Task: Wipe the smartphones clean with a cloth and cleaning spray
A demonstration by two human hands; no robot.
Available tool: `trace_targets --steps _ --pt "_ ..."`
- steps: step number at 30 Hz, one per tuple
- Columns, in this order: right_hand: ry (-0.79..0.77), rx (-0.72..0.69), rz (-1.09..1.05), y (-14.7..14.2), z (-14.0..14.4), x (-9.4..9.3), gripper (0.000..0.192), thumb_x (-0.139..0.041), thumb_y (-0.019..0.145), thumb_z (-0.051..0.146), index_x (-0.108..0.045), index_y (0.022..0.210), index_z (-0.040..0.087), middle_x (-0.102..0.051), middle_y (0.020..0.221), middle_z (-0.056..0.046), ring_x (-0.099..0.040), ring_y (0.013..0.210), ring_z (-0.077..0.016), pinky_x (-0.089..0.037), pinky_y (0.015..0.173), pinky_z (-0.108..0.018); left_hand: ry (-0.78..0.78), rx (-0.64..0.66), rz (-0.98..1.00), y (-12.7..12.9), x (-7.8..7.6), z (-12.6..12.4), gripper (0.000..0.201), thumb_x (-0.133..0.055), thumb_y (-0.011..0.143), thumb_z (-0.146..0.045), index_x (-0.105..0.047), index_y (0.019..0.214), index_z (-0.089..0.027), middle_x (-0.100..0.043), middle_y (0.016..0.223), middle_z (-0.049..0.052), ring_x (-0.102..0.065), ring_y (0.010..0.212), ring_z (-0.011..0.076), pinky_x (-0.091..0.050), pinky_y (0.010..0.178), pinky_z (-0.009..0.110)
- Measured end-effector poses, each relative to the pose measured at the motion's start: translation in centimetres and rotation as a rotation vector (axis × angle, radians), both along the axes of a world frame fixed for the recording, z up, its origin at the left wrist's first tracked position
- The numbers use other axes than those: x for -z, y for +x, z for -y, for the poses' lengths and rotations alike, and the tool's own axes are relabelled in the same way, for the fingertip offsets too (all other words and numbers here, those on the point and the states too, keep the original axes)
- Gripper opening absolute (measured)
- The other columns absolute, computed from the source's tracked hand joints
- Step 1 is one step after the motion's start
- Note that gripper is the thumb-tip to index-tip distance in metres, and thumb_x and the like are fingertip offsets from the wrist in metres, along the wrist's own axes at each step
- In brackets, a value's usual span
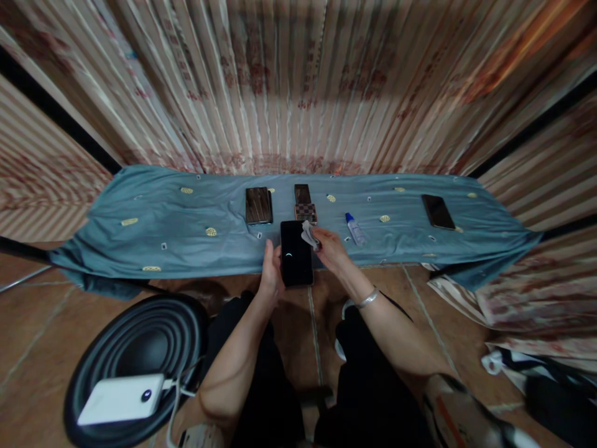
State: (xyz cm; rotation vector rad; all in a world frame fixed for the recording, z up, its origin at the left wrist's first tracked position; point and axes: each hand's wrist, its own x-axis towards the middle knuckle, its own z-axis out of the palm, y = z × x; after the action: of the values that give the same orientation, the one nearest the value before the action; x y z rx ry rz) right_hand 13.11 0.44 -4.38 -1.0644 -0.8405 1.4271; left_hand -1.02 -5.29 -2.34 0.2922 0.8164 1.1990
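Note:
My left hand (271, 269) grips the left edge of a black-screened phone (296, 261), which is tilted over the front edge of the cloth-covered bench. A small pale curved mark shows on its screen. My right hand (330, 249) pinches a crumpled grey cloth (308, 233) at the phone's upper right corner. Just beyond the phone lies a small checkered item (305, 213), with a dark rectangular piece (301, 193) behind it. A clear bottle with a blue cap (355, 230) rests on its side, to the right of my right hand.
Dark flat devices lie on the blue patterned cloth (219, 249): one (259, 205) left of centre, another (438, 211) far right. Striped curtains (289, 112) hang behind. At lower left, a white power bank (122, 399) with a cable sits on a round black ribbed object (186, 323).

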Motion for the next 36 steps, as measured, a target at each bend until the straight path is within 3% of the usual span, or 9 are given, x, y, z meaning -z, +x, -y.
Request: trace_targets --steps 6,11,17,22,29,33,36 --pt "0.010 -0.032 0.053 -1.5 1.6 0.1 0.038 -0.087 0.055 0.051 -0.075 0.075 0.021 -0.077 0.080 -0.003 -0.069 0.078 -0.0183 -0.055 0.086 -0.036 0.029 -0.105 0.007 -0.1 -0.4 -0.2 0.059 -0.038 0.094 -0.061 -0.067 0.115 -0.014 -0.074 0.111 0.013 -0.065 0.116 0.0280 -0.049 0.102 0.042" --pt "0.045 -0.109 0.193 -1.9 2.9 0.0 0.043 -0.081 0.063 0.057 -0.077 0.083 0.019 -0.077 0.082 -0.004 -0.069 0.079 -0.0195 -0.054 0.086 -0.038 0.029 -0.175 0.019 -0.8 -0.4 -0.6 0.058 -0.037 0.093 -0.061 -0.066 0.117 -0.016 -0.073 0.114 0.012 -0.063 0.120 0.0283 -0.048 0.105 0.043" --pt "0.072 -0.165 0.295 -1.9 4.3 0.1 0.042 -0.076 0.068 0.057 -0.078 0.085 0.019 -0.076 0.080 -0.004 -0.067 0.074 -0.0192 -0.053 0.078 -0.035 0.053 -0.210 0.016 -1.7 -0.4 -0.8 0.057 -0.038 0.092 -0.062 -0.069 0.104 -0.017 -0.075 0.110 0.011 -0.064 0.119 0.0289 -0.048 0.104 0.044" --pt "0.139 -0.238 0.457 -1.4 5.6 0.2 0.042 -0.067 0.076 0.059 -0.077 0.083 0.019 -0.069 0.068 -0.001 -0.059 0.064 -0.0156 -0.045 0.063 -0.027 0.058 -0.248 -0.003 -2.2 -0.8 -0.9 0.056 -0.036 0.093 -0.061 -0.070 0.094 -0.016 -0.076 0.106 0.011 -0.064 0.119 0.0294 -0.050 0.102 0.041" --pt "0.164 -0.404 0.535 -0.3 7.0 -0.5 0.046 -0.061 0.081 0.060 -0.075 0.079 0.016 -0.062 0.062 0.001 -0.051 0.057 -0.0122 -0.035 0.055 -0.023 0.047 -0.240 0.010 -2.6 -1.2 -0.8 0.058 -0.034 0.093 -0.062 -0.071 0.097 -0.017 -0.075 0.107 0.012 -0.061 0.123 0.0307 -0.048 0.105 0.045" --pt "0.178 -0.533 0.553 1.2 6.7 -1.2 0.044 -0.064 0.080 0.057 -0.075 0.082 0.015 -0.065 0.065 0.000 -0.053 0.059 -0.0125 -0.037 0.057 -0.023 0.022 -0.256 0.020 -2.6 -1.3 -0.9 0.058 -0.033 0.093 -0.062 -0.070 0.099 -0.018 -0.075 0.109 0.012 -0.060 0.125 0.0289 -0.049 0.105 0.043" --pt "0.225 -0.457 0.663 2.3 6.4 -2.0 0.039 -0.059 0.086 0.050 -0.076 0.088 0.015 -0.069 0.070 -0.001 -0.059 0.064 -0.0151 -0.042 0.060 -0.024 0.011 -0.245 0.038 -2.3 -1.4 -1.0 0.059 -0.033 0.094 -0.062 -0.071 0.099 -0.017 -0.075 0.110 0.011 -0.060 0.125 0.0282 -0.049 0.104 0.042"
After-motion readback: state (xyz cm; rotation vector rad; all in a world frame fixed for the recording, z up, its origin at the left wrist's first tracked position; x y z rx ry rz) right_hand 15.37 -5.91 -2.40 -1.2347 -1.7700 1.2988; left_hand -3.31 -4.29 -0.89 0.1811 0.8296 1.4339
